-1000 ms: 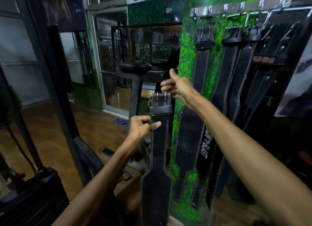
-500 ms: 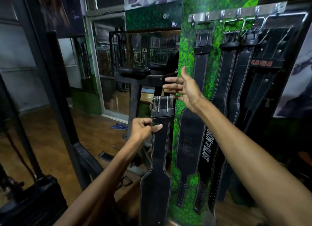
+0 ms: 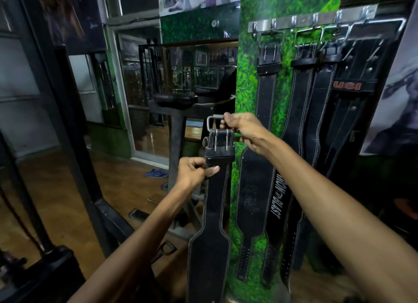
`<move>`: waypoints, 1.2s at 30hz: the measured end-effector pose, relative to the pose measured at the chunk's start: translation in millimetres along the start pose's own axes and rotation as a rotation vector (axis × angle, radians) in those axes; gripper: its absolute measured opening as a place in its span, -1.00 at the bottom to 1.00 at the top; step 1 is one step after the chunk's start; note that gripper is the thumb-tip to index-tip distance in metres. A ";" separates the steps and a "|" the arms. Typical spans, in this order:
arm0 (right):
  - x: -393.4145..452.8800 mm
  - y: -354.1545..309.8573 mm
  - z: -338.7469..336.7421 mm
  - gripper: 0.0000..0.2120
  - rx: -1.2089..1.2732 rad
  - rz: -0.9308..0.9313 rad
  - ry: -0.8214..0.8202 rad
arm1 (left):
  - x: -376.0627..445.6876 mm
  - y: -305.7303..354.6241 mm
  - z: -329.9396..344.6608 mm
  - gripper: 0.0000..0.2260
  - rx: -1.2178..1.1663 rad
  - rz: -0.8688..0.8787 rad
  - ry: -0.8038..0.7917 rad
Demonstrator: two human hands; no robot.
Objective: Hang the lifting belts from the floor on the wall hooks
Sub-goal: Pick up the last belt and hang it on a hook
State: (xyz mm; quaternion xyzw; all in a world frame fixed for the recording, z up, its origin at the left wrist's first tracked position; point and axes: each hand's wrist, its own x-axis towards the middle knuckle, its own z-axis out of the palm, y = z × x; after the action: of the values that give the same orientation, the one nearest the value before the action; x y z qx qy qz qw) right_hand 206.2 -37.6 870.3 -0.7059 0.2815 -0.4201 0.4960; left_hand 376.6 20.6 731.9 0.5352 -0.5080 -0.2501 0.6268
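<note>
My left hand [image 3: 196,173] gripped the black belt [image 3: 214,203] below its loop, my right hand [image 3: 245,130] pinched its steel buckle [image 3: 212,121], hook rail [image 3: 303,22] above.

A gym: lifting belts [image 3: 267,112] hang from a hook rail [image 3: 312,19] on a green wall; left of the rail stand a padded machine [image 3: 175,98] and mirrors [image 3: 199,65].

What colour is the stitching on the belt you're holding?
White, along the black leather belt, in the head view.
</note>
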 end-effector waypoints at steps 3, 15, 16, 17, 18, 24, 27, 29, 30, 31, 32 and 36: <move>15.1 -5.5 2.6 -0.78 -0.149 -0.269 0.096 | 6.1 5.6 -5.3 -0.36 -0.002 -0.005 0.017; 49.8 -18.3 17.6 -0.81 -0.276 -0.393 0.447 | 72.9 114.7 -35.9 -0.87 0.070 0.346 0.108; 52.7 -18.1 15.6 -0.82 -0.283 -0.381 0.464 | 82.9 116.5 -29.1 -0.83 0.084 0.364 0.056; 56.7 -19.0 11.3 -0.80 -0.293 -0.372 0.484 | 94.6 118.3 -21.1 -0.78 0.088 0.375 0.017; 60.2 -19.7 7.0 -0.76 -0.298 -0.366 0.501 | 106.8 118.6 -13.6 -0.74 0.082 0.386 -0.005; 90.9 -34.0 -34.7 -0.71 -0.249 -0.488 0.634 | 180.8 141.4 30.8 -0.70 -0.043 0.312 0.095; 102.0 -32.0 -49.2 -0.61 -0.324 -0.592 0.695 | 216.3 171.0 50.7 -0.78 -0.090 0.341 0.177; 112.1 -26.0 -57.2 -0.50 -0.385 -0.669 0.704 | 238.9 194.6 64.9 -0.85 -0.126 0.356 0.237; 119.4 -24.6 -61.1 -0.49 -0.413 -0.698 0.709 | 250.5 205.9 70.9 -0.86 -0.138 0.351 0.255; 126.6 -24.1 -64.7 -0.51 -0.431 -0.721 0.716 | 261.0 215.2 75.9 -0.86 -0.142 0.337 0.265; 136.8 -25.2 -69.7 -0.54 -0.434 -0.733 0.726 | 272.7 223.6 80.5 -0.86 -0.143 0.316 0.272; 176.0 -31.7 -89.6 -0.57 -0.362 -0.614 0.740 | 311.7 243.9 92.1 -0.80 -0.171 0.158 0.277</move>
State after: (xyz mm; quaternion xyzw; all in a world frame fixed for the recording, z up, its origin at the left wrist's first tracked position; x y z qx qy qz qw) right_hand 213.5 -211.4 969.1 -0.6348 0.2859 -0.7126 0.0867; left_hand 349.0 -211.3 1064.3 0.4679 -0.4342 -0.1664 0.7516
